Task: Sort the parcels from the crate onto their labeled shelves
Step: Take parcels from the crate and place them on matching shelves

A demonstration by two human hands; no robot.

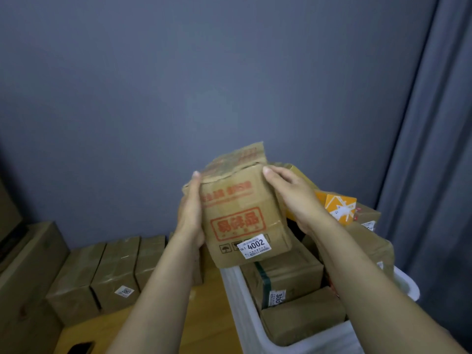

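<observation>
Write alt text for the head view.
A left hand and a right hand hold a worn brown cardboard parcel with red print and a white label reading 4002 above a white plastic crate of brown parcels. More brown cardboard boxes stand in a row at left.

I saw a worn, matt cardboard parcel (pixel 245 213) with creased edges and a smooth white paper sticker (pixel 254 246); the crate (pixel 237 290) looked glossy white plastic, the tabletop (pixel 214 315) smooth wood.
</observation>
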